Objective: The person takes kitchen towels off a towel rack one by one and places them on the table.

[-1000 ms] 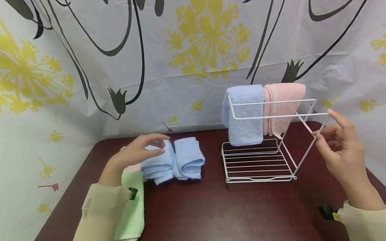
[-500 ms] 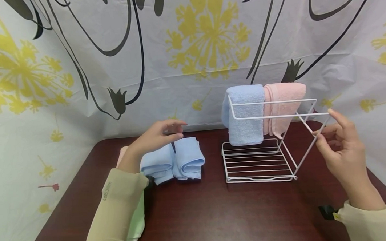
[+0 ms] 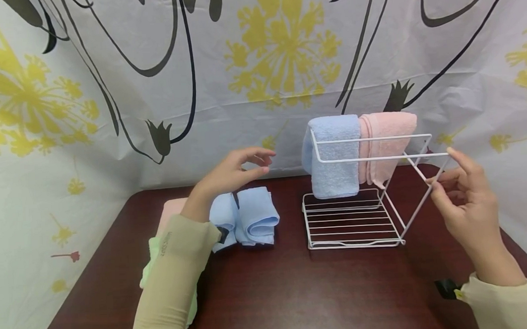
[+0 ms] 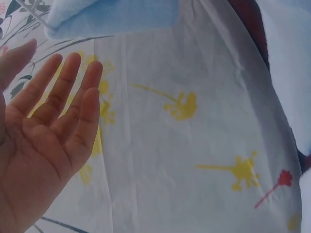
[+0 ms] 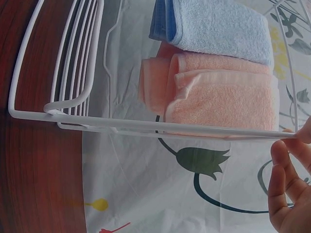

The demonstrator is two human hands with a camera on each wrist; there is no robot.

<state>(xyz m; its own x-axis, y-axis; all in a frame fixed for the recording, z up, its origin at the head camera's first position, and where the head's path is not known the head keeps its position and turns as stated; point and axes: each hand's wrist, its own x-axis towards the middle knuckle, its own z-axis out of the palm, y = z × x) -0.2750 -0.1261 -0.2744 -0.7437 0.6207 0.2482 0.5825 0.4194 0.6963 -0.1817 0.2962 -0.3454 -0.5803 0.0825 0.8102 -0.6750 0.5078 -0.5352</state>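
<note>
My right hand [image 3: 468,201] holds the right side of a white wire rack [image 3: 352,245], thumb and fingers at its slanted side bar. Over the rack's back top bar hang a light blue towel [image 3: 335,175] and, to its right, a pink towel [image 3: 385,143]. My left hand [image 3: 232,172] hovers above and behind two folded blue towels [image 3: 258,214] on the table. Its palm and loosely bent fingers show with nothing in them in the left wrist view, below the hanging blue towel [image 4: 116,19]. The left forearm partly covers the folded blue towel nearer to it.
A folded pink towel [image 3: 172,211] and a green towel [image 3: 149,262] lie at the left on the dark wooden table [image 3: 297,292], partly hidden by the left sleeve. A white curtain [image 3: 223,77] with flower prints stands behind the table.
My left hand has moved right and upward, from over the left folded blue towel toward the rack. The right hand and the rack have stayed in place.
</note>
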